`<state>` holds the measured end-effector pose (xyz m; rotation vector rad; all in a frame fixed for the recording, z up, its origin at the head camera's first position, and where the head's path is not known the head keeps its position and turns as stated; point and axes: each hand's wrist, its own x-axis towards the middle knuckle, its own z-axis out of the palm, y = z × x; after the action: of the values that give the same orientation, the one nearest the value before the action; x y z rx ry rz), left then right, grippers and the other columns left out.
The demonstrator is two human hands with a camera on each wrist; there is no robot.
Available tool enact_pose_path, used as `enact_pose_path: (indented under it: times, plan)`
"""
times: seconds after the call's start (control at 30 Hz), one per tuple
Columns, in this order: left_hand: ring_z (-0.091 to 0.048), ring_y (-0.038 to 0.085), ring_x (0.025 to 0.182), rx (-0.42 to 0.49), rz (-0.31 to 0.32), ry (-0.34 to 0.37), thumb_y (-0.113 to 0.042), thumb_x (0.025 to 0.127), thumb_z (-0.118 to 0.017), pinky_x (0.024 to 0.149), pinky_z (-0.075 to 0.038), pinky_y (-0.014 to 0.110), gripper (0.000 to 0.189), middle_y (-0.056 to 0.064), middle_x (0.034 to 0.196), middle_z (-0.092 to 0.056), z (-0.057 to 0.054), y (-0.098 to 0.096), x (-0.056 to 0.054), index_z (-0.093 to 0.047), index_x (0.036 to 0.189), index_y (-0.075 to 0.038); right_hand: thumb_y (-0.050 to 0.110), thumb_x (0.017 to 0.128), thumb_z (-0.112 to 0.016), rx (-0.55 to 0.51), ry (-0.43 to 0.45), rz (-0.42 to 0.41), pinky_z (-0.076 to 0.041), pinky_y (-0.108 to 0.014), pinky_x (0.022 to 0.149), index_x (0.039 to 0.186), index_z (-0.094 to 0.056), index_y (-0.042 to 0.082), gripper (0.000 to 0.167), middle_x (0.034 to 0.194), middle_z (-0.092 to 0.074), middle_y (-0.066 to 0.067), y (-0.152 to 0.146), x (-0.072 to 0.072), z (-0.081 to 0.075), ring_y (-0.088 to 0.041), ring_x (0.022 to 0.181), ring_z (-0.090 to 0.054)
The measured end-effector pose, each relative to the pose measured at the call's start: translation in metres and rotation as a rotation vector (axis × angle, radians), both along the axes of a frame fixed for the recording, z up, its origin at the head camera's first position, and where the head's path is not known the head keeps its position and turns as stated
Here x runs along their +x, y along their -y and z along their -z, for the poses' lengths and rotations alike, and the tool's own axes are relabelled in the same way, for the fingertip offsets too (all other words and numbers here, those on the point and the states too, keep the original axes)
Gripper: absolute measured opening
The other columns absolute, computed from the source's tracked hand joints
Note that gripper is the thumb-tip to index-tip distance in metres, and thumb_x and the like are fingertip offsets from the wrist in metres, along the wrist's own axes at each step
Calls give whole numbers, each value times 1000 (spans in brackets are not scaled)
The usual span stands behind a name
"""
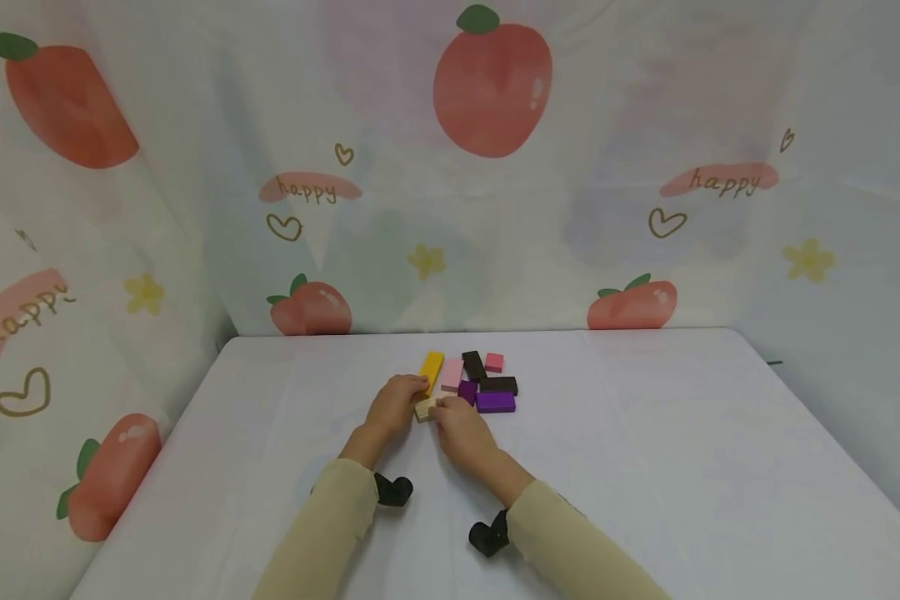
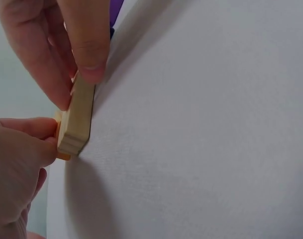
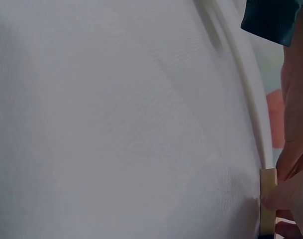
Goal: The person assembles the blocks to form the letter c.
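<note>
My right hand pinches a plain wooden block between thumb and fingers. In the left wrist view that wooden block rests on the white surface. My left hand has its fingertips on the near end of a yellow block, which stretches away just beyond the wooden one. Only an orange-yellow edge of it shows in the left wrist view, at the thumb and forefinger. The right wrist view catches the wooden block under the right thumb at the lower right edge.
Beyond the hands lie a light pink block, a dark purple block, a brighter purple block, two dark blocks and a small pink block. The white table ends at a printed curtain.
</note>
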<state>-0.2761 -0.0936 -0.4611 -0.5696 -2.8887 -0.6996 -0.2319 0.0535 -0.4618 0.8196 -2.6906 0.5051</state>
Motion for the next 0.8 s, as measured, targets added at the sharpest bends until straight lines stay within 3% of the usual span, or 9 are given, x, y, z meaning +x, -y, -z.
enact_pose_path:
  times: [0.3,0.57,0.8]
  plan:
    - [-50,23,113,-33,-33,34,-7,89,-57,99,-37,36,26,6,119,-59,-3,-2,8,-64,114,-3,3,83,-65,18,46,-2,-49,-33,83,98,-69,2,16,96,-62,-13,1,8,-2,-24,88,-58]
    - [-52,24,110,-38,-1,18,-7,88,-59,97,-39,36,26,7,117,-60,-3,4,16,-65,113,-2,7,82,-67,78,62,-42,-50,-32,83,99,-69,2,18,94,-64,-11,-1,16,-9,-22,86,-60]
    - [-53,24,109,-23,8,-5,-7,88,-60,96,-40,36,25,7,116,-61,-3,6,24,-66,111,-2,8,83,-67,96,25,-72,-50,-32,81,98,-69,2,17,93,-64,-10,-4,23,-12,-21,85,-59]
